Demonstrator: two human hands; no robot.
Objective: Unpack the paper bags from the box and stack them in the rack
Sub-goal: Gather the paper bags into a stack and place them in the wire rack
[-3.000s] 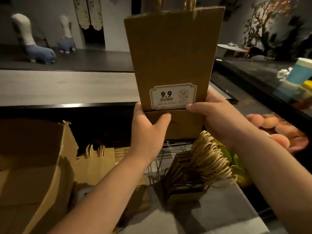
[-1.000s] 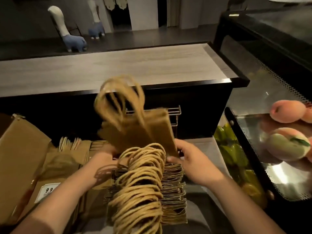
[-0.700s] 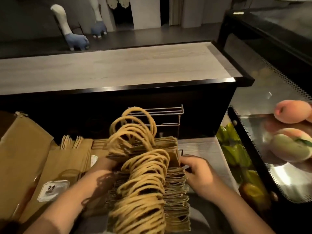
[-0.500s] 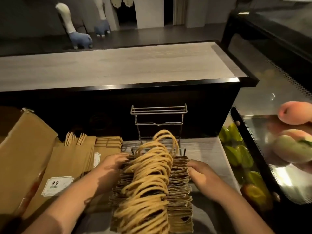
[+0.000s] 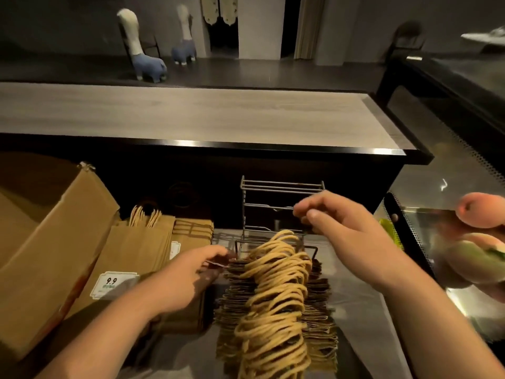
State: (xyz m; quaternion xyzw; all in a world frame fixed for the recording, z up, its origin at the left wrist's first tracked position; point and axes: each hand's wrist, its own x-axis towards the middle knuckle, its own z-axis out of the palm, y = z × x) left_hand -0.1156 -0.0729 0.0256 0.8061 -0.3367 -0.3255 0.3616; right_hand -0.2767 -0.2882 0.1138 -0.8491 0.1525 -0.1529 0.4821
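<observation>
A long row of folded brown paper bags (image 5: 319,305) stands on edge in the wire rack (image 5: 281,198), their twisted paper handles (image 5: 276,291) heaped along the top. My left hand (image 5: 191,277) rests against the left side of the row near its far end, fingers loosely curled and holding nothing. My right hand (image 5: 338,228) hovers above the far end of the row, in front of the rack's upright frame, fingers apart and empty. To the left, flat bags (image 5: 136,253) with a "9.9" sticker (image 5: 113,284) lie beside the open cardboard box (image 5: 46,247).
A wooden counter top (image 5: 191,116) with a dark edge runs behind the rack. On the right, a glass display case (image 5: 442,228) holds peaches (image 5: 481,212) and green fruit. Two toy animal figures (image 5: 142,50) stand on the floor beyond.
The bag held up earlier has gone down into the far end of the row. Both hands pressed the row's sides; now the right hand has lifted off and opened above it.
</observation>
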